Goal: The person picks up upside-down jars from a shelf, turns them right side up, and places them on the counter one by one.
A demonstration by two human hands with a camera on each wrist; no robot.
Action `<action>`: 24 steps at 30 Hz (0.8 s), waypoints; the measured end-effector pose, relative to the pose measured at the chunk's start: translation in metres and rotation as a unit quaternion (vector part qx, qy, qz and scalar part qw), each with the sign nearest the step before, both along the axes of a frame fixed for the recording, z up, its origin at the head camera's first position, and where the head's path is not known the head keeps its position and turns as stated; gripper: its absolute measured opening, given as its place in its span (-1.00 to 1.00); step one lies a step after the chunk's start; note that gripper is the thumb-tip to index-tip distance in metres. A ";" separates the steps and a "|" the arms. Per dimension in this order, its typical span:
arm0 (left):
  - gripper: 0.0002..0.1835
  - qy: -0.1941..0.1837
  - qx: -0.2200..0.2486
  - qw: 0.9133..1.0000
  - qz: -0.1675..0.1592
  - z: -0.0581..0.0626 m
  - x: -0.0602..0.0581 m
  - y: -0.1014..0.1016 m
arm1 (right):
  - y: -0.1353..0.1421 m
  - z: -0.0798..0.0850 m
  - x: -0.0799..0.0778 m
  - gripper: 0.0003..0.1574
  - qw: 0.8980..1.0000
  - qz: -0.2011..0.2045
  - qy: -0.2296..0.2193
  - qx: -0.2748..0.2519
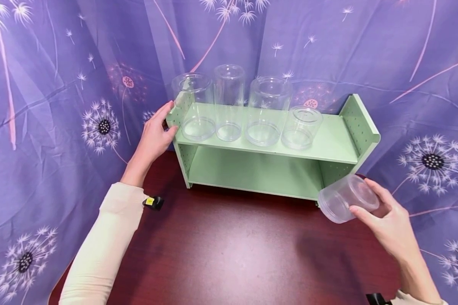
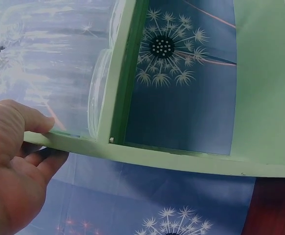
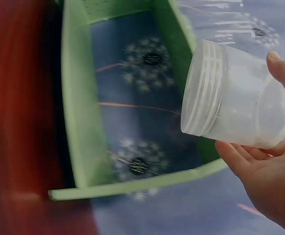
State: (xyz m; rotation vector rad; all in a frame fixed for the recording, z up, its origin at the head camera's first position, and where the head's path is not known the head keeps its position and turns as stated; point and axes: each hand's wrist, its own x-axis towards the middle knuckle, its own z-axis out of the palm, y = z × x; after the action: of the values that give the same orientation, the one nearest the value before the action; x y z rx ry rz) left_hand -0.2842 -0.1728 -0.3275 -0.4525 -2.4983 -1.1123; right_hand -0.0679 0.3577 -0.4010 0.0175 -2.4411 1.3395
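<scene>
My right hand holds a frosted, see-through plastic jar between thumb and fingers, tilted in the air off the shelf's front right corner. In the right wrist view the ridged end of the jar points away from the palm. At the other side, my left hand grips the left end panel of a light green two-tier shelf. The left wrist view has the thumb on the panel's inner side and the fingers outside. Several clear jars stand in a row on the top tier, a short jar rightmost.
From the left, the row has a wide jar, a tall slim jar and another wide jar. The shelf's lower tier is open at the front. A dark red table lies before it; a purple dandelion curtain hangs behind.
</scene>
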 end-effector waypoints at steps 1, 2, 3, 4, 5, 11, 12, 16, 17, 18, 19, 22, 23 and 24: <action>-0.26 0.005 0.002 1.000 0.000 0.000 0.000 0.000 | -0.002 -0.005 -0.001 -0.01 1.000 0.000 -0.002 -0.002; -0.27 0.009 0.003 1.000 -0.001 0.000 0.000 0.001 | -0.005 -0.010 -0.001 -0.02 1.000 0.001 -0.005 -0.006; -0.28 0.014 0.005 1.000 -0.001 0.000 0.000 0.001 | -0.008 -0.015 -0.002 -0.03 1.000 0.002 -0.007 -0.011; -0.29 0.018 0.009 1.000 -0.001 -0.001 0.000 0.002 | -0.011 -0.020 -0.003 -0.03 1.000 0.001 -0.008 -0.015; -0.30 0.022 0.013 1.000 -0.001 -0.001 0.000 0.002 | -0.014 -0.025 -0.003 -0.04 1.000 0.002 -0.011 -0.021; -0.32 0.035 0.032 0.999 0.003 -0.005 0.001 0.005 | -0.028 -0.048 -0.005 -0.11 0.996 0.023 -0.018 -0.085; -0.32 0.037 0.036 0.999 0.005 -0.006 0.002 0.005 | -0.030 -0.050 -0.005 -0.12 0.995 0.026 -0.019 -0.096; -0.33 0.045 0.067 0.997 0.013 -0.010 0.005 0.006 | -0.035 -0.060 -0.005 -0.14 0.992 0.032 -0.029 -0.121; -0.33 0.048 0.076 0.996 0.015 -0.011 0.007 0.006 | -0.036 -0.062 -0.006 -0.14 0.992 0.032 -0.032 -0.120; -0.34 0.053 0.086 0.995 0.016 -0.013 0.008 0.005 | -0.037 -0.064 -0.006 -0.15 0.992 0.031 -0.034 -0.117; -0.34 0.057 0.093 0.994 0.018 -0.015 0.010 0.005 | -0.038 -0.066 -0.007 -0.15 0.992 0.031 -0.036 -0.119; -0.33 0.069 0.113 0.991 0.024 -0.023 0.015 0.002 | -0.042 -0.071 -0.008 -0.16 0.990 0.028 -0.041 -0.129; -0.33 0.074 0.117 0.990 0.026 -0.025 0.017 0.001 | -0.043 -0.072 -0.008 -0.17 0.990 0.027 -0.043 -0.132; -0.33 0.079 0.121 0.989 0.029 -0.028 0.019 -0.001 | -0.045 -0.074 -0.009 -0.17 0.990 0.024 -0.045 -0.133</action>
State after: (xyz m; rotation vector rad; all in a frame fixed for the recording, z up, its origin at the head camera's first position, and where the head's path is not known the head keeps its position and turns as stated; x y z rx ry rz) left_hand -0.2648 -0.1733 -0.3555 -0.3812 -2.1920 -1.2839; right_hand -0.0767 0.3128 -0.4746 -0.0523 -2.3259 1.7106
